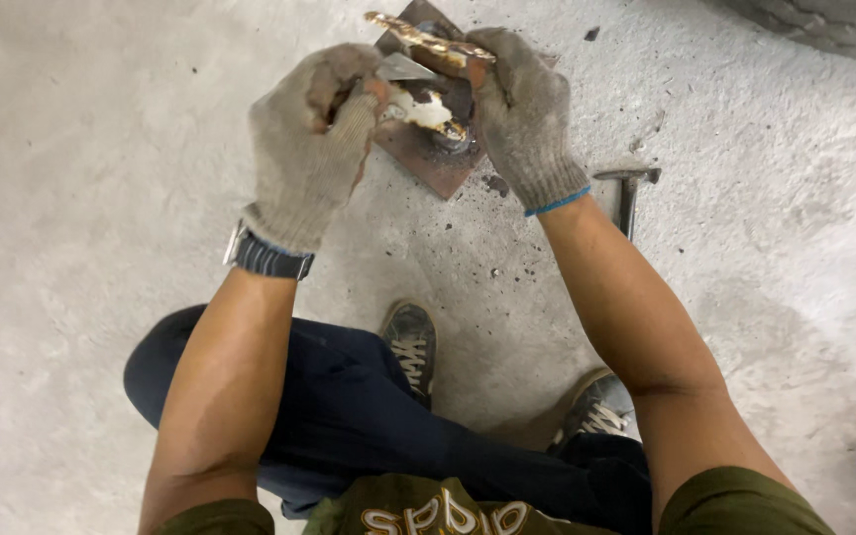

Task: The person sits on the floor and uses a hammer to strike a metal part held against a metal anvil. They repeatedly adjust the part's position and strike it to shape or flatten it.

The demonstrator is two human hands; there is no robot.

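There is one view only, from a camera worn on the person's head. It looks almost straight down along the person's own body onto the concrete floor (101, 149). It sits close: both forearms stretch up from the bottom edge to the left hand (309, 149) and right hand (522, 119) near the top of the frame, with the knees and shoes (410, 342) directly below the lens. The floor fills the background to every edge. A tyre (824, 20) is cut off at the top right corner. No second view overlaps this one.
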